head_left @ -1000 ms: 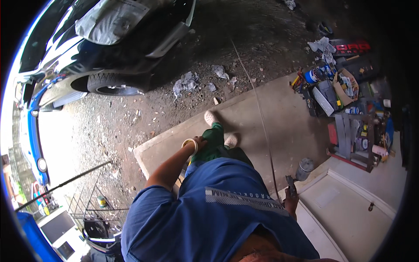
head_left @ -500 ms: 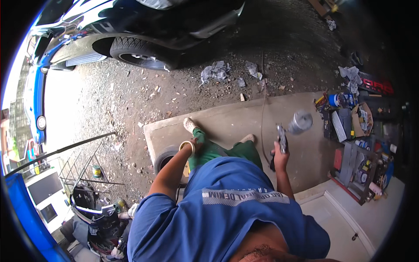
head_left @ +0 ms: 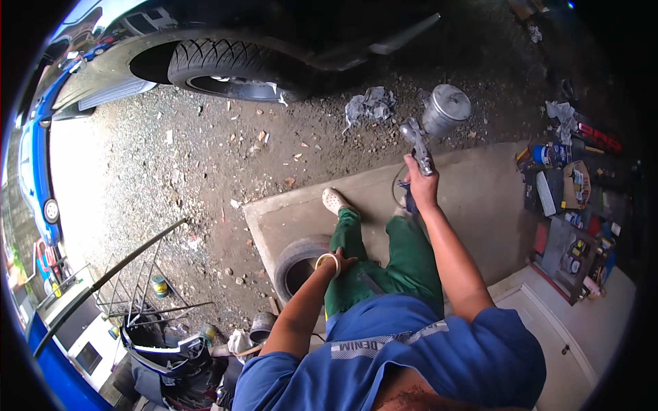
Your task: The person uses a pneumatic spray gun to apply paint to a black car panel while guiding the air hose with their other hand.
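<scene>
My right hand (head_left: 423, 183) is wrapped round the grip of a metallic spray gun (head_left: 417, 142), held out in front of me. A silver paint cup (head_left: 445, 111) sits at its front, with a round lid turned toward me. Behind the grip is a dark fitting (head_left: 409, 198), partly covered by my hand. My left hand (head_left: 347, 259) lies on my green-trousered thigh, fingers stretched out, nothing visible in them. A pale ring, like a roll of masking tape (head_left: 328, 266), encircles my left wrist. Beside that hand lies a tyre (head_left: 288, 267).
A dark vehicle with a large wheel (head_left: 229, 72) stands ahead. Crumpled paper (head_left: 370, 104) lies on the gravel beyond the concrete slab (head_left: 480, 198). Right are boxes, cans and a tool rack (head_left: 565, 253); left, a wire-frame stand (head_left: 140, 294) and black vehicle parts (head_left: 164, 363).
My right hand has swung the spray gun forward, farther from my body and toward the vehicle. My view has shifted; the left hand still rests on my thigh.
</scene>
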Action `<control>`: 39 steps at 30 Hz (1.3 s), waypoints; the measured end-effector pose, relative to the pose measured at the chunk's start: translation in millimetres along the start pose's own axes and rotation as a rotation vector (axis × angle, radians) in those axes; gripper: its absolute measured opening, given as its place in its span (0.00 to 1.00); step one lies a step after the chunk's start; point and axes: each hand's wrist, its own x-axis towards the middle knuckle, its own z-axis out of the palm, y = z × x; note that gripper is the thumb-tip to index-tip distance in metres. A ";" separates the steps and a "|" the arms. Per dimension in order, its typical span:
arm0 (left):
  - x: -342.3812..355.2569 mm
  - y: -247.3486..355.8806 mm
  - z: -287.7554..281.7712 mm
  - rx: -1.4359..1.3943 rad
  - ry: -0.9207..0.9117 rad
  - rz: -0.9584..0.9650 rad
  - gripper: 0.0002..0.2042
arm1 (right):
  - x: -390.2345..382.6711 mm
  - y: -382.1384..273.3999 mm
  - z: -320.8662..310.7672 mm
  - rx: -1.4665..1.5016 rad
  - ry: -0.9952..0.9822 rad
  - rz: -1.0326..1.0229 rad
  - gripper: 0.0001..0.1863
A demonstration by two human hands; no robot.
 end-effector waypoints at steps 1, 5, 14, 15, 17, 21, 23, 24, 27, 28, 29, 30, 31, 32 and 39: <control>0.5 -5.1 -2.1 -0.027 -0.003 0.004 0.54 | 0.8 -1.7 14.9 -0.019 -0.017 -0.019 0.13; -3.3 -32.7 -19.1 -0.084 -0.028 0.012 0.54 | 0.2 -28.1 71.1 -0.070 -0.107 -0.056 0.15; -60.1 -75.9 -83.9 -0.166 0.311 -0.040 0.54 | -2.6 -128.2 138.2 -0.016 -0.211 -0.117 0.22; -59.4 -88.5 -89.4 -0.178 0.346 -0.012 0.51 | -1.3 -140.8 143.8 -0.026 -0.220 -0.138 0.22; -37.8 -164.2 -83.7 -0.236 0.409 0.055 0.48 | -9.4 -172.6 182.7 0.013 -0.239 -0.188 0.22; -44.7 -204.1 -108.5 -0.215 0.374 0.200 0.40 | -4.3 -191.3 225.5 -0.043 -0.169 -0.239 0.21; -51.2 -233.1 -135.5 -0.195 0.372 0.240 0.38 | -5.4 -210.3 252.4 -0.055 -0.149 -0.209 0.21; -53.1 -250.6 -150.2 -0.213 0.357 0.250 0.36 | -8.6 -214.9 269.5 -0.061 -0.145 -0.208 0.21; -66.4 -288.4 -170.9 -0.355 0.461 0.282 0.33 | -4.2 -213.2 307.2 -0.072 -0.032 -0.249 0.22; -66.7 -296.5 -180.1 -0.473 0.463 0.297 0.32 | 2.9 -210.6 314.2 -0.092 -0.013 -0.244 0.22; -65.1 -310.5 -184.6 -0.493 0.496 0.308 0.31 | 2.9 -213.7 325.9 -0.124 -0.019 -0.249 0.22; -56.0 -338.9 -187.3 -0.506 0.524 0.308 0.32 | 0.3 -223.5 345.2 -0.137 -0.044 -0.260 0.22; -43.5 -374.6 -188.7 -0.540 0.560 0.302 0.32 | -3.0 -238.3 368.2 -0.129 -0.062 -0.246 0.23; -34.1 -398.4 -185.6 -0.572 0.582 0.304 0.32 | -5.8 -247.3 383.6 -0.129 -0.074 -0.245 0.23; -38.6 -403.7 -184.3 -0.551 0.533 0.267 0.30 | 15.0 -249.3 409.5 -0.241 -0.028 -0.277 0.24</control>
